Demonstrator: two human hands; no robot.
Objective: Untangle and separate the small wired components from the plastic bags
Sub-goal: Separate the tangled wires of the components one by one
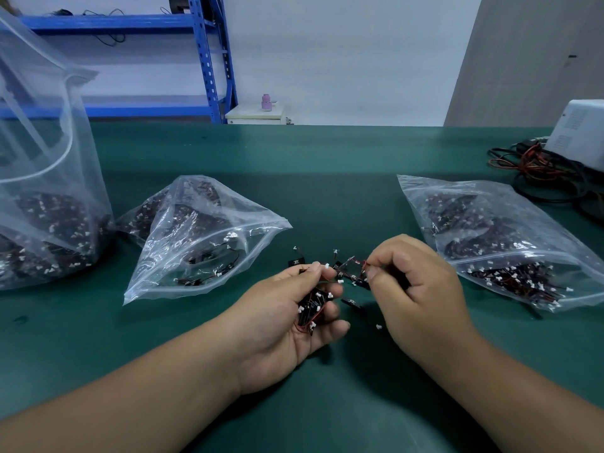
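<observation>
From the head camera, the left hand [287, 322] is cupping a tangled clump of wired components [312, 310] while the right hand [421, 282] is pinching one wire [362, 264] from it, just above the green surface [327, 191]. The job is looking barely begun: the near bag [202, 237] and tall bag [49, 191] left of the hands, and the right bag [496, 237] beside the right hand, are bulging with more.

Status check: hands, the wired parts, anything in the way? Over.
Left hand grips tangled clump of wired components. Right hand pinches red wire leading from it. Middle bag and right bag flank the hands, not blocking.

Tangled black wired components [312, 310] between three clear, component-filled plastic bags [196, 243]
</observation>
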